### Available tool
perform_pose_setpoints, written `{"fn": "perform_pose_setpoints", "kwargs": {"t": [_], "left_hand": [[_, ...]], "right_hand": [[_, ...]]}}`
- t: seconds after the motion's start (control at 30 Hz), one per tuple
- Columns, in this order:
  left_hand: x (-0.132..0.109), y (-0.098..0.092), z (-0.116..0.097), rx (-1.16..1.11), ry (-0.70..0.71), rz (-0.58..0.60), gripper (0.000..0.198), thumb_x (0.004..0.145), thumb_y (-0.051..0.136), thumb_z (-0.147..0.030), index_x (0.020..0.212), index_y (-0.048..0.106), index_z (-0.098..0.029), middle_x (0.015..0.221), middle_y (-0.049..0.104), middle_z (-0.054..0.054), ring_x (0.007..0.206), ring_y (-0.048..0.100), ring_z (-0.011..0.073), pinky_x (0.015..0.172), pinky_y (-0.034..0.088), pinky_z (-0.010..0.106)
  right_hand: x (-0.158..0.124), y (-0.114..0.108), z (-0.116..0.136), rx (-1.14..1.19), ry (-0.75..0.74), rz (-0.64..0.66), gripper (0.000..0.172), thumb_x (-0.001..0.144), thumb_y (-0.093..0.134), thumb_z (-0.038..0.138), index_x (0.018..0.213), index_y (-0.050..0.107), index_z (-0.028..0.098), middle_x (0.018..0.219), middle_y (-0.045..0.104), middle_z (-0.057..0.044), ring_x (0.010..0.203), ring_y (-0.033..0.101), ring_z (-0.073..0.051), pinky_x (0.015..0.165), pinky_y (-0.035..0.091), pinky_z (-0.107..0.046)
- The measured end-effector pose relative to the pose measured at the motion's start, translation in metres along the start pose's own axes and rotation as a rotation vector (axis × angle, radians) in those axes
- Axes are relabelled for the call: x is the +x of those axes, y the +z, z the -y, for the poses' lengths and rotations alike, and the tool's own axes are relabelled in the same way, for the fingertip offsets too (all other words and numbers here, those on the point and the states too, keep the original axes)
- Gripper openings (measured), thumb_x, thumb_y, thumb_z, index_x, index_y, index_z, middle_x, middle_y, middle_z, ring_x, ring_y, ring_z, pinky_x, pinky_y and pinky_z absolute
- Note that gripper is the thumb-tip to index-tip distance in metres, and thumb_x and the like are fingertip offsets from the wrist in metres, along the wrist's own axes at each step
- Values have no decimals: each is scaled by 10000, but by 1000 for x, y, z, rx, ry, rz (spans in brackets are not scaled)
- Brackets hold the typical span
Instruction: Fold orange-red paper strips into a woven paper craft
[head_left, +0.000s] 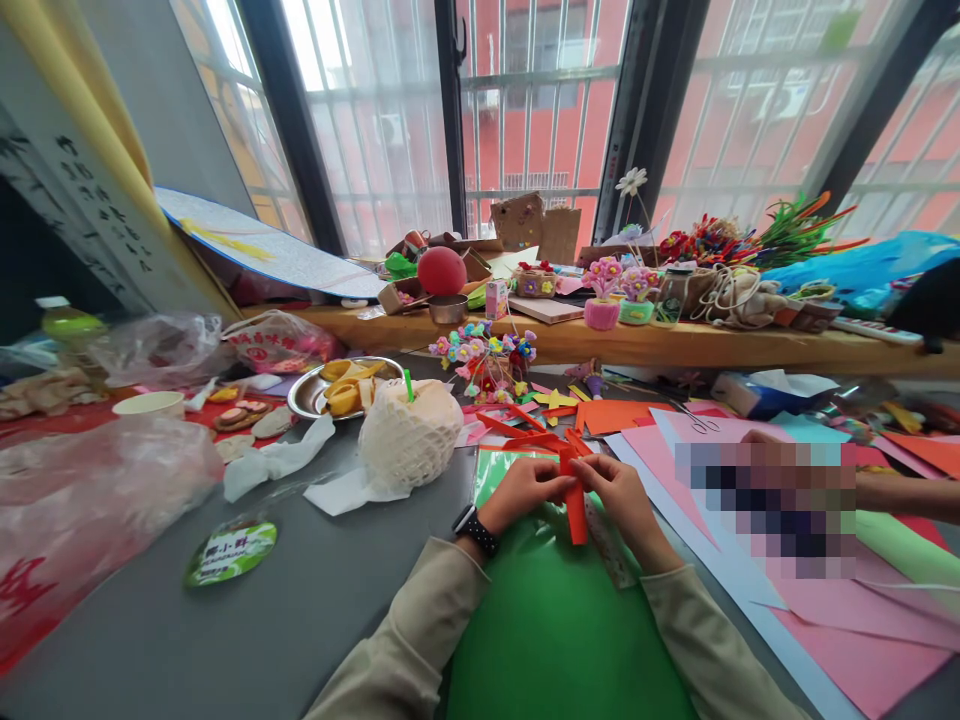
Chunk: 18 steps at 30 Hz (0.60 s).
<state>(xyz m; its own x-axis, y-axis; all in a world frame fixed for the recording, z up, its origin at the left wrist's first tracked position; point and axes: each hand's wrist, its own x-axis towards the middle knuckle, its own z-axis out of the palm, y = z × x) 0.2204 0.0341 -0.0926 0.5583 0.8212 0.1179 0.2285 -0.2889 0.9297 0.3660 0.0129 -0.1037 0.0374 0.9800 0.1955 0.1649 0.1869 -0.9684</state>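
Note:
A folded strip of orange-red paper point(575, 515) is pinched between both hands above a glossy green sheet point(570, 630). My left hand point(525, 492), with a watch point(477, 530) at its wrist, closes on the strip's left side. From the other side my right hand point(616, 496) grips the same strip with thumb and finger. Below the right hand lies a clear ruler point(609, 545), partly covered. More orange paper strips point(525, 432) lie in a loose pile just beyond my fingers.
A wrapped coconut point(412, 435) with a green straw stands left, beside a metal bowl point(306, 395) of banana peels. Pink and white paper sheets point(825, 650) spread on the right, where another person's hand point(795, 470) is partly blurred. Scissors point(703, 424) lie there; crafts crowd the wooden sill point(547, 345).

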Motion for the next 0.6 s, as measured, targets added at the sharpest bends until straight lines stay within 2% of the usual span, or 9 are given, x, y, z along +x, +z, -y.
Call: {"fn": "perform_pose_setpoints", "kwargs": {"t": [0.27,0.47,0.6], "left_hand": [[-1,1,-4,-5,-22,-43,378,654,445,-469,525,501,-118,488,503,-13,466,471,75,456,339,173],[-2,1,1,-22,-2,25,375,652,450,-475,578,524,-114,519,526,-3,491,487,82,467,348,174],[-3,2,2,-1,0,20,375,647,460,-473,590,537,-111,534,534,1,497,480,78,464,341,170]], "right_hand": [[0,1,-1,68,21,32,247,651,534,377,652,563,132,602,568,-23,571,510,-134,554,404,-237],[-1,2,2,62,33,39,223,618,576,356,581,537,139,534,523,17,522,470,-102,508,363,-200],[-2,1,3,48,27,33,250,622,566,366,536,518,135,492,484,33,485,430,-85,468,325,-189]]}}
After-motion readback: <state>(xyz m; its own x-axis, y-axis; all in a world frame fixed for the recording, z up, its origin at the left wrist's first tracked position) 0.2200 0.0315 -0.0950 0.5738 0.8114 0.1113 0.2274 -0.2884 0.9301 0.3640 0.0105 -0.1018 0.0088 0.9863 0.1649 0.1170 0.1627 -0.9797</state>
